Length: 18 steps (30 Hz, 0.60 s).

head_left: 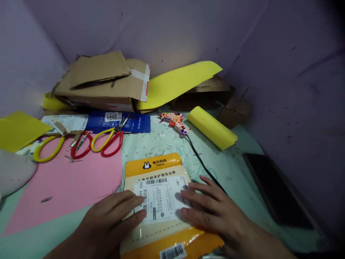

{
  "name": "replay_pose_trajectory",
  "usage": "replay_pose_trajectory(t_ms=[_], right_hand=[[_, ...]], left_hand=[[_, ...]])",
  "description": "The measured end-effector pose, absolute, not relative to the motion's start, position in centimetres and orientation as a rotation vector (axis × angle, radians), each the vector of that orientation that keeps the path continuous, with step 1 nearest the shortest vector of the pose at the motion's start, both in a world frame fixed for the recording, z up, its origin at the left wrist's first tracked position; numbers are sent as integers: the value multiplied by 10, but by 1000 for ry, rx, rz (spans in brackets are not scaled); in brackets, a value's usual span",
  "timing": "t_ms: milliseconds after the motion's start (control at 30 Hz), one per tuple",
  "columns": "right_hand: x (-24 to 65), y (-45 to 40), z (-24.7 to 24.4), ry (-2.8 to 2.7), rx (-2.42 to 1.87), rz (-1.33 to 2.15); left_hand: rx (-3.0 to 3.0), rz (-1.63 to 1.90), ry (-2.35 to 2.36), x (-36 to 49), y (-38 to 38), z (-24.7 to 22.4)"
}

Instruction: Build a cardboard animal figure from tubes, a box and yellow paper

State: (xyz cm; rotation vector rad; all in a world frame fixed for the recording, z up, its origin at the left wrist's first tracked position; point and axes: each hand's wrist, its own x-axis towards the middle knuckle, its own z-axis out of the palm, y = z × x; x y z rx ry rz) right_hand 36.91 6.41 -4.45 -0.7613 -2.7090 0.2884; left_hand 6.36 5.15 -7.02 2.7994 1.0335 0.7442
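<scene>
Two bare hands come in from the bottom edge, palms down, fingers angled inward toward each other over the mailer (pixel 159 230), which lies flat on the table (pixel 167 145) right before the person; its orange top strip reads 兔头妈妈 beside a rabbit logo, and its white label (pixel 161 199) bears barcodes, a clear "59C" and print mostly too small to read, while farther back a sticker (pixel 113 116) on the blue packet (pixel 140 124) shows 2041 upside down; the left hand (pixel 113 214) is loosely open, fingertips at the label's left side, and the right hand (pixel 212 205) is open wider, fingers spread at its right side, whether pressing or just above unclear, both thumbs hidden
</scene>
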Motion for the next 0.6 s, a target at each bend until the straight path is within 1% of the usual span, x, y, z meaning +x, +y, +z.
replay_pose_trajectory(t_ms=[67, 133, 300, 500, 600], right_hand=[[369, 67, -53, -2807, -691, 252], [366, 67, -60, -2878, -621, 301], [362, 61, -61, -2908, -635, 437], [356, 64, -52, -2904, -578, 450], [355, 66, -51, -2750, -632, 573]], left_hand=[[2866, 607, 1078, 65, 46, -66], [2921, 569, 1136, 64, 38, -65], [3069, 643, 878, 59, 31, -65], [2977, 748, 948, 65, 37, -66], [2867, 858, 976, 67, 38, -67]])
